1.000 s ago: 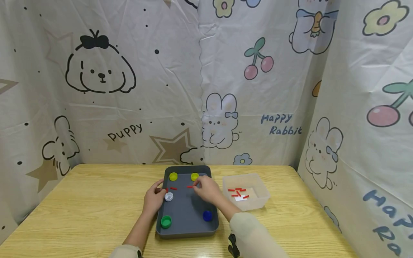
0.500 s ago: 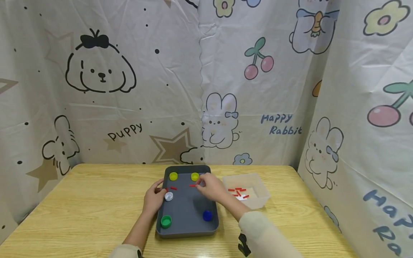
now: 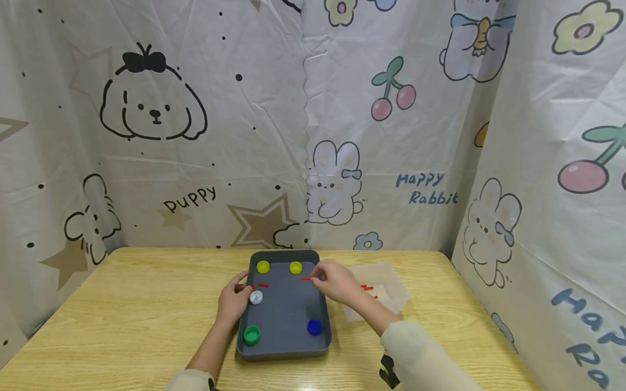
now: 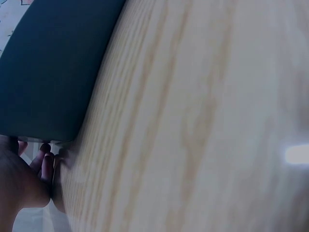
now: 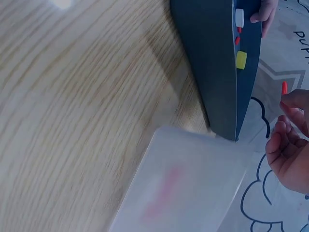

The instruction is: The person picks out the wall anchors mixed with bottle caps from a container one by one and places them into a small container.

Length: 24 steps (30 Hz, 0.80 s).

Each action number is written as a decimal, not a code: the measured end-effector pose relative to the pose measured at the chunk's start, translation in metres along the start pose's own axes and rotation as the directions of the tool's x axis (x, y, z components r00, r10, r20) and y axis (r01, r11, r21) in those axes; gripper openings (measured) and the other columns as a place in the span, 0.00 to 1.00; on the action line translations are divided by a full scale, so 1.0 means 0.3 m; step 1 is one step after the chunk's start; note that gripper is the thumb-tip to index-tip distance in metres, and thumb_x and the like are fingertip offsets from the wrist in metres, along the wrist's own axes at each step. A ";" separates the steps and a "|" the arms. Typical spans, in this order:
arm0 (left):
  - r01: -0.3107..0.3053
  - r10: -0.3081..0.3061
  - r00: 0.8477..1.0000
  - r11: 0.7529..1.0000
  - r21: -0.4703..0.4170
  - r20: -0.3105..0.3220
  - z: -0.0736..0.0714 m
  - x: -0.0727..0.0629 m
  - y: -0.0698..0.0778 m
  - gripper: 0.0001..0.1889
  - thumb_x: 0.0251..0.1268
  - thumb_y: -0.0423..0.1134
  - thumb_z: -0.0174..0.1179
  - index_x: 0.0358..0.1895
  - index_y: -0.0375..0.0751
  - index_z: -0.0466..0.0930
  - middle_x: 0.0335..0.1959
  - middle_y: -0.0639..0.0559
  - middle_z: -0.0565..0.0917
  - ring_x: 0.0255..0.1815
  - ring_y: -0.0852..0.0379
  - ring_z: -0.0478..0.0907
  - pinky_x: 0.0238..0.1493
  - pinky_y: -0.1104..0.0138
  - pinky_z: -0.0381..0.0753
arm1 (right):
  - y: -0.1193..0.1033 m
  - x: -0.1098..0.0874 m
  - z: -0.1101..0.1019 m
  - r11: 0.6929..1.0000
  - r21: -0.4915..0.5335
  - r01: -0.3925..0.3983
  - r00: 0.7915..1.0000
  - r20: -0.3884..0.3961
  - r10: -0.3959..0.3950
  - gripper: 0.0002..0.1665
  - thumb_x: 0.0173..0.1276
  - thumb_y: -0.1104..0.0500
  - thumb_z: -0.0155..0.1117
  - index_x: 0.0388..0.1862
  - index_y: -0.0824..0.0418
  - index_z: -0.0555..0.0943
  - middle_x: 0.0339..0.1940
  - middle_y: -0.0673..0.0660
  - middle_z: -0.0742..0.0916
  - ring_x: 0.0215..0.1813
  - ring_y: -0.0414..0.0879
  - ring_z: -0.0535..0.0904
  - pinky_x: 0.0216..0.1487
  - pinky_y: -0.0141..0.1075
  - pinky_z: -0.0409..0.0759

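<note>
My left hand [image 3: 233, 297] grips the left wall of a dark grey tray [image 3: 286, 350], thumb over the rim; in the left wrist view its fingers [image 4: 46, 162] are at the tray's outer side. My right hand [image 3: 336, 281] pinches a short thin red stick [image 3: 306, 278] by one end, raised over the tray's right rim. That stick [image 5: 284, 88] points out from thumb and forefinger in the right wrist view. Inside the tray stand two yellow caps [image 3: 263, 266], a white cap [image 3: 256, 297], a green cap [image 3: 251, 335] and a blue cap [image 3: 314, 327]. Another red stick [image 3: 263, 285] lies near the white cap.
A clear plastic box [image 3: 400, 296] stands right of the tray, partly hidden by my right forearm, with several red sticks [image 3: 368, 288] in it. The wooden table [image 3: 146, 315] runs back to a printed cloth [image 3: 244, 136] hanging behind and at the sides.
My right hand has moved rightward with the red stick, from above the tray's middle to its right rim, now overlapping the box. The left hand has stayed on the tray.
</note>
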<state>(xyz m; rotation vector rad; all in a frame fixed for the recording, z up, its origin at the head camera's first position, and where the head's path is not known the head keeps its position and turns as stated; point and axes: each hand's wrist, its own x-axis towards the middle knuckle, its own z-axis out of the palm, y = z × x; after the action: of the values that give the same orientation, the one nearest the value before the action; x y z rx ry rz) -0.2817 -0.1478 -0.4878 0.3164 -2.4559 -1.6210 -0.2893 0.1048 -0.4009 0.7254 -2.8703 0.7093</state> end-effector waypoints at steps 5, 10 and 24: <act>-0.004 0.004 1.000 1.000 0.000 -0.001 0.000 0.000 -0.002 0.25 0.62 0.36 0.51 0.65 0.45 0.69 0.52 0.35 0.78 0.53 0.43 0.74 0.51 0.53 0.73 | 0.022 -0.017 -0.021 1.000 -0.001 -0.019 1.000 -0.016 0.019 0.05 0.62 0.57 0.61 0.34 0.56 0.82 0.23 0.48 0.74 0.24 0.39 0.66 0.24 0.29 0.63; 0.008 -0.008 1.000 1.000 -0.007 0.008 0.000 -0.003 -0.003 0.25 0.62 0.36 0.50 0.65 0.45 0.68 0.53 0.35 0.77 0.54 0.44 0.73 0.52 0.53 0.72 | 0.039 -0.032 -0.041 1.000 -0.006 -0.024 0.999 -0.044 0.023 0.03 0.61 0.57 0.63 0.32 0.56 0.82 0.21 0.48 0.73 0.23 0.39 0.66 0.23 0.30 0.63; 0.016 -0.016 1.000 1.000 -0.007 0.014 0.002 -0.009 0.004 0.25 0.63 0.36 0.50 0.66 0.46 0.68 0.54 0.35 0.77 0.54 0.44 0.73 0.53 0.52 0.71 | 0.140 -0.107 -0.096 0.997 -0.013 -0.081 0.994 -0.073 0.080 0.03 0.61 0.59 0.62 0.31 0.58 0.82 0.21 0.48 0.73 0.21 0.39 0.65 0.23 0.30 0.62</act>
<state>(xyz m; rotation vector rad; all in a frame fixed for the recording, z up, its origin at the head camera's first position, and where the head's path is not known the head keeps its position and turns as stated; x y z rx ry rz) -0.2793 -0.1460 -0.4870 0.3258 -2.4636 -1.6436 -0.2812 0.1645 -0.3993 0.5724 -2.8495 0.7061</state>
